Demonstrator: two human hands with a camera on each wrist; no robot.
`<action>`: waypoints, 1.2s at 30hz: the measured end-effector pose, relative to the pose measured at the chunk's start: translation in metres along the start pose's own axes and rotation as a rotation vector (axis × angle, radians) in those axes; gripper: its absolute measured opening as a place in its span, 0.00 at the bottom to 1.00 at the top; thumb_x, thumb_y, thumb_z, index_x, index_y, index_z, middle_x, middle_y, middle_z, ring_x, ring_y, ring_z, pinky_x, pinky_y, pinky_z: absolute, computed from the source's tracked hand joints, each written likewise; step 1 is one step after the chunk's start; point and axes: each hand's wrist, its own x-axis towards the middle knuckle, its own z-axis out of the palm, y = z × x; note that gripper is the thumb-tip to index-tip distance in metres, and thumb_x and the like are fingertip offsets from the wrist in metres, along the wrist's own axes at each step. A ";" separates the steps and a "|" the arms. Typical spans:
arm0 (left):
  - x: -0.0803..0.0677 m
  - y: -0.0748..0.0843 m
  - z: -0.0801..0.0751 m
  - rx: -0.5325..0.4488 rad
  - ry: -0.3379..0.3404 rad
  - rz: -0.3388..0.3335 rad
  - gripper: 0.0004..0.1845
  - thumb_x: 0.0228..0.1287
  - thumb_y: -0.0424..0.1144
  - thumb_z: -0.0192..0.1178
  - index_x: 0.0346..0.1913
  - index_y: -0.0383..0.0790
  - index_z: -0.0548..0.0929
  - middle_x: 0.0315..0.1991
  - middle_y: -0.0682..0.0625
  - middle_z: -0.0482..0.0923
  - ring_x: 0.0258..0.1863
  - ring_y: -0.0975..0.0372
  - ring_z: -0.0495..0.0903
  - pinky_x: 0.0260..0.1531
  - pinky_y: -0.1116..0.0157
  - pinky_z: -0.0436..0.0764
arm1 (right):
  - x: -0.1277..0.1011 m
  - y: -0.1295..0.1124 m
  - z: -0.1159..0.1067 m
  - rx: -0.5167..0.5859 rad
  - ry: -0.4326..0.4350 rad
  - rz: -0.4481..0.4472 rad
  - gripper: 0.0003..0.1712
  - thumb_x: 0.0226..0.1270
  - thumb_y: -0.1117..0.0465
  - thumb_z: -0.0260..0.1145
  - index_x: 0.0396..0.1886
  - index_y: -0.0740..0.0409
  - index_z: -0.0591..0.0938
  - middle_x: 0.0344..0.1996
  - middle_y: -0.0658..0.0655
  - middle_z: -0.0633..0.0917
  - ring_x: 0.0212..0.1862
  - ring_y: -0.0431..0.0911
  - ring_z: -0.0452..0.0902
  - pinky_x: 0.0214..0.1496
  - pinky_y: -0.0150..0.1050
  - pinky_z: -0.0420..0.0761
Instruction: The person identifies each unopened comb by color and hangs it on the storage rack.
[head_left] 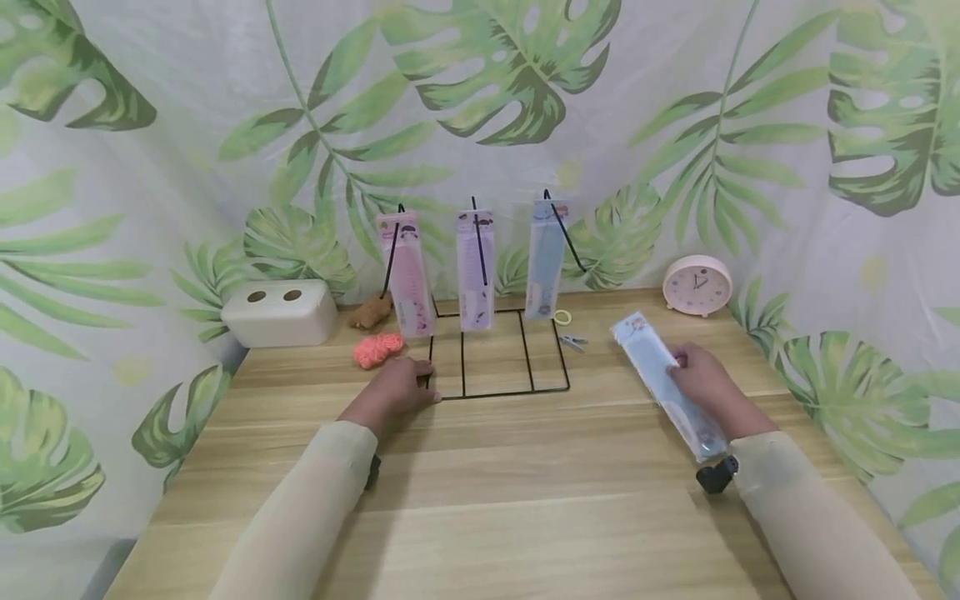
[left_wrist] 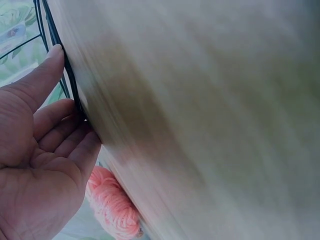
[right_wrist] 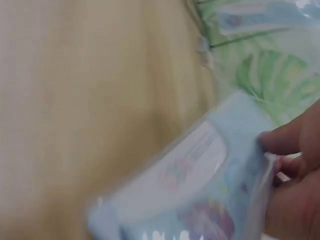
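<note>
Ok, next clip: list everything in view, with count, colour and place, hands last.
wire rack: 1, black, mid-table, three upright pegs
hanging packets: 3; pink, purple, blue, one on each peg
blue packet: 1, light blue, in the right hand
box: 1, cream, two holes on top, back left
yarn puff: 1, coral, left of the rack
brown object: 1, behind the puff
clock: 1, pink, back right
ring: 1, yellow, right of the rack
clip: 1, silvery, near the ring
table: 1, light wood
left hand: rests on the rack's front left corner
right hand: grips the blue packet
</note>
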 end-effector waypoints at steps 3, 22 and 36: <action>0.001 -0.001 0.001 -0.001 -0.002 0.004 0.37 0.71 0.46 0.75 0.78 0.37 0.76 0.78 0.35 0.72 0.81 0.41 0.68 0.81 0.41 0.67 | 0.003 -0.005 -0.011 0.195 0.063 -0.049 0.28 0.89 0.57 0.51 0.77 0.72 0.65 0.65 0.72 0.75 0.61 0.59 0.77 0.60 0.49 0.83; 0.001 0.001 -0.001 0.003 -0.011 -0.013 0.37 0.72 0.47 0.75 0.78 0.37 0.76 0.79 0.36 0.73 0.80 0.41 0.68 0.80 0.41 0.67 | -0.014 -0.045 -0.004 0.765 -0.034 -0.482 0.10 0.82 0.73 0.61 0.52 0.56 0.75 0.50 0.48 0.82 0.53 0.38 0.86 0.53 0.35 0.91; 0.000 0.003 -0.001 -0.003 -0.013 -0.017 0.37 0.73 0.47 0.74 0.79 0.38 0.76 0.78 0.35 0.72 0.80 0.41 0.69 0.80 0.40 0.67 | -0.021 -0.095 0.030 0.719 -0.166 -0.532 0.12 0.81 0.73 0.62 0.56 0.61 0.73 0.51 0.49 0.83 0.58 0.40 0.86 0.56 0.39 0.90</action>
